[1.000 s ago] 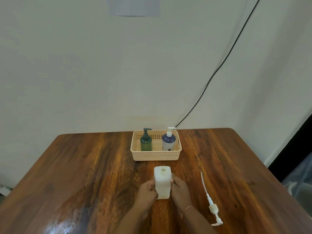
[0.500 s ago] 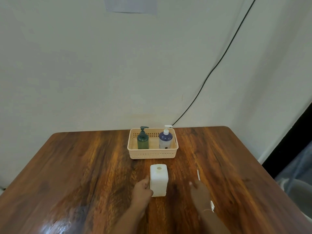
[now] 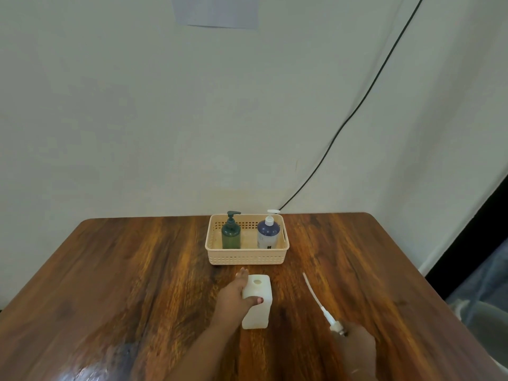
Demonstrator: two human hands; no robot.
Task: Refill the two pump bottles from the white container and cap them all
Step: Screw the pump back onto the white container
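Note:
The white container point(image 3: 257, 302) stands upright on the wooden table point(image 3: 137, 270), its top hole uncovered. My left hand point(image 3: 235, 294) grips its left side, thumb across the front. The container's white pump point(image 3: 319, 301) lies on the table to the right, its long tube pointing away from me. My right hand point(image 3: 356, 346) closes over the pump's head. A green pump bottle point(image 3: 231, 234) and a dark blue pump bottle point(image 3: 268, 233) stand capped inside a beige basket point(image 3: 247, 257) behind the container.
The basket sits at the table's far edge against a pale wall. A black cable point(image 3: 343, 127) runs down the wall behind it. The table's right edge drops off beside a dark gap and grey cloth.
My right hand left the white container and moved right and back onto the pump's head. My left hand stayed on the container. The camera tilted upward.

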